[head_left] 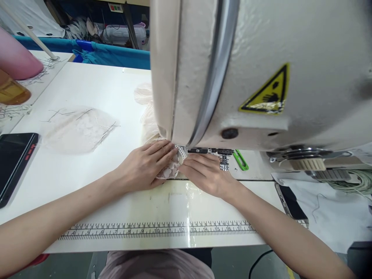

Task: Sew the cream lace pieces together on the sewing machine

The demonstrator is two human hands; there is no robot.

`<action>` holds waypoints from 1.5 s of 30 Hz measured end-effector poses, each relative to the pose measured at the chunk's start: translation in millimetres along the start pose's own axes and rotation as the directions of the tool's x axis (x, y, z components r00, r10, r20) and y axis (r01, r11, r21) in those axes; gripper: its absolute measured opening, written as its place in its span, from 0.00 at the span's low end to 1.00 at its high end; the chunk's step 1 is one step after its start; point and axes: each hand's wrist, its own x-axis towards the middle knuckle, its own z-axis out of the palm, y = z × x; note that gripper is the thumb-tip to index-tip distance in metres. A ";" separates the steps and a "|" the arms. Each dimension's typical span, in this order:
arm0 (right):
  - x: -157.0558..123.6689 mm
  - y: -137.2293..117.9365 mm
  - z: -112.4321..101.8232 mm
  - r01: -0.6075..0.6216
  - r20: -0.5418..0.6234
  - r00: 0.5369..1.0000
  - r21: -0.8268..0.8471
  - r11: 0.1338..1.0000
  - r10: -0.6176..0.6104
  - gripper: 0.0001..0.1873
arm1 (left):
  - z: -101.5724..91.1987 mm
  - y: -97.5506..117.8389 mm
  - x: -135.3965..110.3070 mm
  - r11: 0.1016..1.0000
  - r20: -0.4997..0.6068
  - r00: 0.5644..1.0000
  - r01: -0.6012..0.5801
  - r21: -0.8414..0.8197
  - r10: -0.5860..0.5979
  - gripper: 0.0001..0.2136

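A piece of pale lace fabric (169, 170) lies under the head of a sewing machine (197, 77), bunched where it runs back to the left of the machine. My left hand (145, 164) rests over its left side, fingers close together, thumb low at the near edge, holding the lace. From the right, my right hand (207, 172) grips the lace's right edge with bent fingers, just below the machine's presser parts (209, 150). The needle and the stitching spot are hidden behind the machine head and my fingers.
Another sheer lace piece (81, 130) lies to the left, near a black phone (17, 162). Small green thread snips (240, 159) sit behind my right hand. A second phone (291, 202) is at right. A printed ruler (157, 231) runs along the table's front edge.
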 end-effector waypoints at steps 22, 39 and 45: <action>2.0 4.0 -5.3 0.019 0.006 1.000 0.000 1.000 -0.019 0.12 | 0.0 3.1 -3.9 0.982 -0.181 0.970 -0.176 -0.072 0.161 0.11; 4.0 0.6 7.1 -0.048 -0.038 0.998 -0.033 0.998 0.047 0.12 | 2.6 2.3 -0.5 1.000 -0.190 0.982 -0.002 -0.012 -0.001 0.11; 4.0 1.3 7.0 -0.096 -0.054 0.994 -0.014 0.995 0.096 0.14 | 4.6 3.7 -0.4 1.000 -0.176 0.984 0.023 0.007 -0.021 0.12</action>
